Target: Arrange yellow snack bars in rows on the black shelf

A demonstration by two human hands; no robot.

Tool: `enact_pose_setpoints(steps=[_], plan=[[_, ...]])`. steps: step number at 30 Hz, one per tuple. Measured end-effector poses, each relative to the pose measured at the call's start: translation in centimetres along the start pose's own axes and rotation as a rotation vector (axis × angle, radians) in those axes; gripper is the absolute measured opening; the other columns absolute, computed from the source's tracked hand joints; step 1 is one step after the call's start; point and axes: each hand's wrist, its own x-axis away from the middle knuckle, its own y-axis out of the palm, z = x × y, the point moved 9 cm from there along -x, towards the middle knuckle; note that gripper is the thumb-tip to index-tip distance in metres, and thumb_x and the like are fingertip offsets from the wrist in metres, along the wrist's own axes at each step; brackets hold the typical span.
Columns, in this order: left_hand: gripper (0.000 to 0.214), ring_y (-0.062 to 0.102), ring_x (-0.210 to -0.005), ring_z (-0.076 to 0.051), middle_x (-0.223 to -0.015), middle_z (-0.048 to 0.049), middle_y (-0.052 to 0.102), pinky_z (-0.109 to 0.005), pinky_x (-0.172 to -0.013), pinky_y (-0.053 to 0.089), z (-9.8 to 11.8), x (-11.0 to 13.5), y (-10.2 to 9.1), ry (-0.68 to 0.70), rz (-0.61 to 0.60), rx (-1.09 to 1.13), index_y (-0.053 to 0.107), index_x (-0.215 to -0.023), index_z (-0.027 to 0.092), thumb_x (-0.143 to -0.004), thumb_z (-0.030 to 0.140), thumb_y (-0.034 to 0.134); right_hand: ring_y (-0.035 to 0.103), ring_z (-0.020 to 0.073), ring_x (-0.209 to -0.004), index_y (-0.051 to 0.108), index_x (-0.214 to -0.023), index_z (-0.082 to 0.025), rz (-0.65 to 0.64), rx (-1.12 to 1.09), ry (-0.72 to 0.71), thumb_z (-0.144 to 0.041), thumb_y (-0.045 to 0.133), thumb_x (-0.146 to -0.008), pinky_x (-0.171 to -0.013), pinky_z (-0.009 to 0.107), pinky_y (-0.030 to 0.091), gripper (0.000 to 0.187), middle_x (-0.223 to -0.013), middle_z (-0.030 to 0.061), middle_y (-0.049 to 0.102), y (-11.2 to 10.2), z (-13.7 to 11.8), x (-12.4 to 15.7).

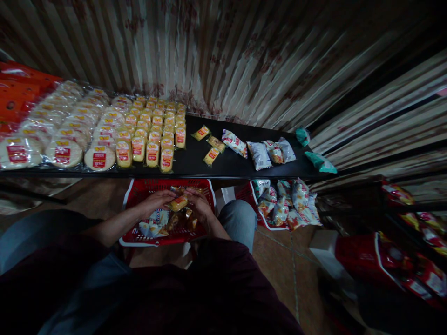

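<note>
Over the red basket (128,218) between my knees, both hands close around a small yellow wrapped snack cake (179,203) with a red and orange label. My left hand (159,200) grips its left side. My right hand (199,203) is on its right side, with the fingers partly hidden. Below them in the basket lie more wrapped cakes (172,222) and some white snack bags (153,224). Just beyond, on the black shelf (209,171), similar yellow cakes (152,153) stand in rows, and a few loose ones (211,157) lie flat to their right.
Large round wrapped crackers (63,152) fill the shelf's left part, with orange packages (21,93) beyond. White bags (259,155) and green bags (320,162) lie on the right. A second basket (260,214) of bags stands beside my right knee. Another red basket (356,255) is farther right.
</note>
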Motion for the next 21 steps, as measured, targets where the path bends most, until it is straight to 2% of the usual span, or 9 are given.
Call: enact_pose_setpoints(steps=[3,6,13,16,21], plan=[[0.041,0.064,-0.076,-0.019,-0.086,-0.0046,0.068,-0.036,-0.073,0.05,-1.4,0.0,0.3,-0.112,-0.012,0.014,0.059,-0.089,0.016,-0.057,0.039,0.071,0.063,0.019,-0.089,0.062,-0.098,-0.018,-0.031,-0.024,-0.042,-0.015,0.062,-0.055,-0.07,0.027,0.048,0.043,-0.114,0.0086,0.065,0.5,-0.5,0.1],[0.048,0.064,-0.068,-0.017,-0.086,-0.0041,0.068,-0.035,-0.073,0.05,-1.7,0.2,1.2,-0.132,-0.088,0.033,0.057,-0.092,0.016,-0.055,0.041,0.073,0.063,0.0192,-0.09,0.062,-0.099,-0.018,-0.049,-0.049,-0.097,-0.014,0.061,-0.054,-0.069,0.027,0.048,0.045,-0.113,0.008,0.066,0.9,-1.1,0.4],[0.048,0.061,-0.085,-0.018,-0.095,-0.0067,0.065,-0.032,-0.074,0.047,-1.2,0.3,2.0,-0.047,-0.155,-0.018,0.055,-0.096,0.016,-0.056,0.034,0.074,0.062,0.0193,-0.09,0.065,-0.095,-0.021,-0.039,-0.093,-0.19,-0.015,0.064,-0.052,-0.071,0.027,0.049,0.043,-0.105,0.0033,0.069,1.0,-2.1,0.7],[0.046,0.061,-0.088,-0.019,-0.095,-0.007,0.064,-0.032,-0.075,0.047,-1.4,0.1,2.2,-0.029,-0.178,-0.017,0.056,-0.097,0.016,-0.058,0.032,0.074,0.064,0.0171,-0.083,0.065,-0.091,-0.022,-0.002,-0.146,-0.152,-0.015,0.068,-0.051,-0.07,0.026,0.049,0.041,-0.094,0.0005,0.07,0.6,-1.5,0.6],[0.042,0.061,-0.084,-0.019,-0.089,-0.0046,0.065,-0.032,-0.074,0.047,-0.9,-0.5,1.2,0.027,-0.078,0.003,0.058,-0.093,0.016,-0.057,0.029,0.073,0.062,0.0148,-0.068,0.063,-0.081,-0.02,0.044,-0.147,-0.045,-0.025,0.073,-0.055,-0.064,0.027,0.048,0.029,-0.075,-0.001,0.068,0.0,0.1,1.2]])
